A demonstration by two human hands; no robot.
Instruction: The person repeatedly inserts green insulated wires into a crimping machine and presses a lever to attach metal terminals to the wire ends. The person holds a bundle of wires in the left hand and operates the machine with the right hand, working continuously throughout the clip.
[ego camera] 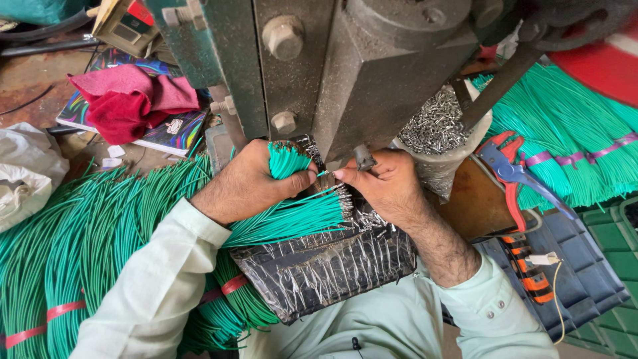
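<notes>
Green wires point(292, 216), a fat fistful, sit clamped in the left hand point(249, 183) at centre frame, stripped ends fanned rightward over the foil-wrapped block point(319, 266). Right hand point(389, 186) has thumb and forefinger pinched shut on one wire, nosing its tip under the press point(345, 73) at top centre. Best keep that wire straight and fingertips back from the die, I'd say; terminals wait in the cup point(438, 129) just right.

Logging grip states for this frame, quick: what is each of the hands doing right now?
Left hand: closed around a bundle of green wires.
Right hand: fingertips pinched on a single green wire under the press machine.
</notes>
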